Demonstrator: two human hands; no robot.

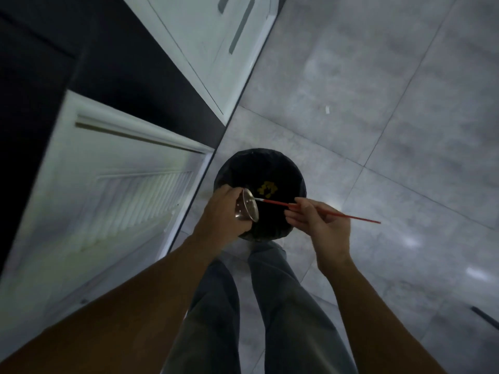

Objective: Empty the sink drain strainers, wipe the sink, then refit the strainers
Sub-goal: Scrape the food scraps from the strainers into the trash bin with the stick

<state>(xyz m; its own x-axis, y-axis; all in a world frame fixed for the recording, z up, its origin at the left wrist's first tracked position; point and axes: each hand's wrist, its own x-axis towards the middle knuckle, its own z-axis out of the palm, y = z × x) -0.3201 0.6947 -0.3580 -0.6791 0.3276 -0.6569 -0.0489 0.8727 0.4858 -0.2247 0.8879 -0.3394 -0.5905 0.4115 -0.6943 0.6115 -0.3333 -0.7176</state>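
Left hand (224,209) gripped strainer (249,209) tipped over bin (260,194) beneath both hands, so the stick (310,209) pinched in right hand (321,225) likely scraped debris straight in.

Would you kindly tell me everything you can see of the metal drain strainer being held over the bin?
The drain strainer is a small cup of shiny, steel-like metal with a flat round rim and small holes punched in its wall. It is tipped on its side, mouth facing right, above the near-left rim of the black-lined bin. The left hand wraps its body from the left. The pale tip of a thin red stick, held in the right hand, reaches into its mouth. Its contents cannot be seen.
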